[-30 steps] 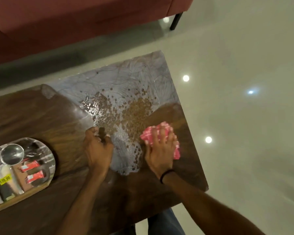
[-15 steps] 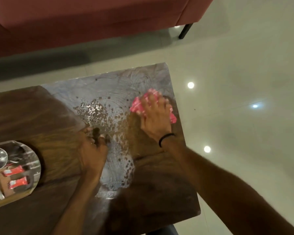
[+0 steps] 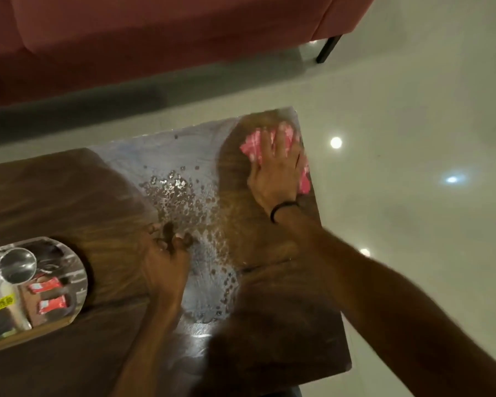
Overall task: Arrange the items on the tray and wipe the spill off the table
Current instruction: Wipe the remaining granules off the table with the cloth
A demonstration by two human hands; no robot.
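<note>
A wet spill (image 3: pixel 178 193) of droplets and smeared film covers the middle of the dark wooden table (image 3: pixel 55 196). My right hand (image 3: pixel 278 170) presses flat, fingers straight, on a pink cloth (image 3: pixel 251 144) at the table's far right corner. A dry streak of wood runs behind it. My left hand (image 3: pixel 165 259) rests on the table at the spill's near edge, fingers curled, holding nothing. At the left, an oval tray (image 3: pixel 80 270) holds a steel cup (image 3: pixel 17 265), two red packets (image 3: pixel 45 285) and a bottle with a yellow label (image 3: pixel 5 305).
A red sofa (image 3: pixel 155 38) with a black leg (image 3: pixel 328 48) stands beyond the table across a strip of floor. Glossy pale floor (image 3: pixel 413 138) lies to the right. The table's right edge runs just beside the cloth.
My right hand has pushed the pink cloth away from me, from the table's near middle to the far right corner, leaving a wiped strip. My left hand has stayed in place.
</note>
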